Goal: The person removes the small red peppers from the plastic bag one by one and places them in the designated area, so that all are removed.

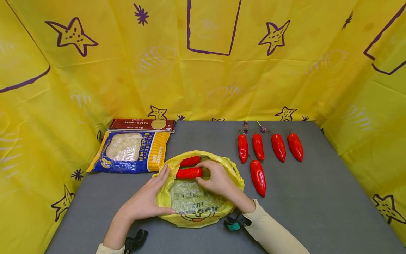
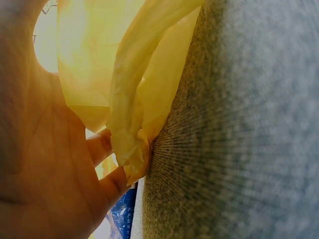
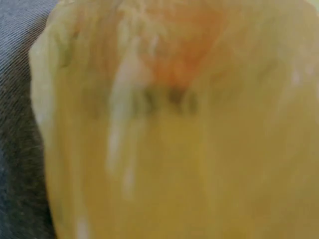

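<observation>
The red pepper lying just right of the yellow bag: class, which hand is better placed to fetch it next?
Probably the right hand: it is nearer that outside pepper, though it must first finish with the inside pepper. The left hand is farther, touching the left side of the yellow bag.

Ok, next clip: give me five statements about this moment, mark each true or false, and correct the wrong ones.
1. Five red peppers lie on the grey table, outside the yellow bag. True.
2. The right hand reaches into the bag. True.
3. Neither hand touches the bag's left side. False: the left hand does.
4. The spaghetti package lies behind the orecchiette packet. True.
5. Only one pepper shows inside the bag. False: two peppers show there.
</observation>
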`<state>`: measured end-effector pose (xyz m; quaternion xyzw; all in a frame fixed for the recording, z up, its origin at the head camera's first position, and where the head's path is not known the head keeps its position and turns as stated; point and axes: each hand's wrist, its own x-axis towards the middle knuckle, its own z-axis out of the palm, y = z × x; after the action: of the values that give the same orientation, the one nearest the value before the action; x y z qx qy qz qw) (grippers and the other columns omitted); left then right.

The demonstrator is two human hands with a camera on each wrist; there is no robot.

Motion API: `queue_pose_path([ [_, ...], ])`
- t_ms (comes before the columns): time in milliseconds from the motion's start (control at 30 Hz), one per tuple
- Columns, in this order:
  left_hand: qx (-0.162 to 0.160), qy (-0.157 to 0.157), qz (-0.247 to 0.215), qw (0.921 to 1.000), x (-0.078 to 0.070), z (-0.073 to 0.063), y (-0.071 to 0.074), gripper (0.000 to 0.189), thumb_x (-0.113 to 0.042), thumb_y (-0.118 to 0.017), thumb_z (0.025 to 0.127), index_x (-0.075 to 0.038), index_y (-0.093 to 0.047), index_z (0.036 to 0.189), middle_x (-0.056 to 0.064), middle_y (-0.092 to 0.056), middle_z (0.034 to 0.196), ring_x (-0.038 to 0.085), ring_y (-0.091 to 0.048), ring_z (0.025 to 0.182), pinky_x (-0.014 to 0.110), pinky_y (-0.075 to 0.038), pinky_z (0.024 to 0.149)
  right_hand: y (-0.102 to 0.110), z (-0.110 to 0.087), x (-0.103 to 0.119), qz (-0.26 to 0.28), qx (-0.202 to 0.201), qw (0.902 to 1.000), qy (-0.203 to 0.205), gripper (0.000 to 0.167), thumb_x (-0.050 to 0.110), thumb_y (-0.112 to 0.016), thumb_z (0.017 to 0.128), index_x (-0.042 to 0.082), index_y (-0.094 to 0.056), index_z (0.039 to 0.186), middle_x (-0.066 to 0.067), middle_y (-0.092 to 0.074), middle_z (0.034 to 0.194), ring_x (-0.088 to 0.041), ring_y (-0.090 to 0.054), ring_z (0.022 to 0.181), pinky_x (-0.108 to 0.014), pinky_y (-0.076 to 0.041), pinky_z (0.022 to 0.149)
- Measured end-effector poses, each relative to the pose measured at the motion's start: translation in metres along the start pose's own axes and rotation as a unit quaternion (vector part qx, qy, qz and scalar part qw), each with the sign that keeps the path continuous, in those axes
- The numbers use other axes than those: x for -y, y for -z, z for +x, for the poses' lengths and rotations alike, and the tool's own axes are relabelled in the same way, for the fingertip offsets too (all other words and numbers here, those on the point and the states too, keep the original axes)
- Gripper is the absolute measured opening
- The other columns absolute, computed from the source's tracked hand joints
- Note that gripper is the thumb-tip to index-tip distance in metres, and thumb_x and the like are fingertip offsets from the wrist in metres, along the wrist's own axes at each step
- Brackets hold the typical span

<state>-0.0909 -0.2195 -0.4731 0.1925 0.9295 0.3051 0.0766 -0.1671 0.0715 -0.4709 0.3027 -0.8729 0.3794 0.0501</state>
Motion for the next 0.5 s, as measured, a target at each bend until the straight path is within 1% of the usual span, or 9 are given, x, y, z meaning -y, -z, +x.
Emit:
queue_pose_path([
  [67,0.0,-0.001,-0.001,1.0,0.0,0.0,0.0,0.133,-0.07,-0.086,0.075,-0.02,-0.012,0.172,0.0,-0.004,0.18,0.055,-0.025,0.155,0.074,-0.032,0.116,0.004,0.0,0.002,-0.002,-0.007,1.0,0.007,0.035,0.015,-0.085,0.084,0.008,-0.077,0.117,-0.005,-0.076,0.114,-0.023,-0.069,0.096,-0.038,-0.057,0.083],
  [267,0.001,0.001,-0.001,1.0,-0.001,0.0,0.001,0.133,-0.07,-0.086,0.074,-0.02,-0.011,0.172,-0.001,-0.004,0.18,0.054,-0.027,0.154,0.074,-0.034,0.116,0.016,0.001,0.011,0.001,-0.021,0.9997,0.015,0.034,0.015,-0.086,0.083,0.008,-0.078,0.115,-0.005,-0.077,0.114,-0.027,-0.069,0.101,-0.038,-0.057,0.085],
  [500,-0.001,-0.002,0.001,1.0,-0.001,0.0,0.001,0.133,-0.07,-0.086,0.075,-0.02,-0.011,0.172,-0.001,-0.004,0.18,0.054,-0.028,0.154,0.073,-0.035,0.115,0.03,0.0,0.024,0.011,-0.04,0.9987,0.031,0.035,0.016,-0.089,0.08,0.01,-0.08,0.113,-0.001,-0.077,0.104,-0.02,-0.064,0.092,-0.032,-0.055,0.08],
])
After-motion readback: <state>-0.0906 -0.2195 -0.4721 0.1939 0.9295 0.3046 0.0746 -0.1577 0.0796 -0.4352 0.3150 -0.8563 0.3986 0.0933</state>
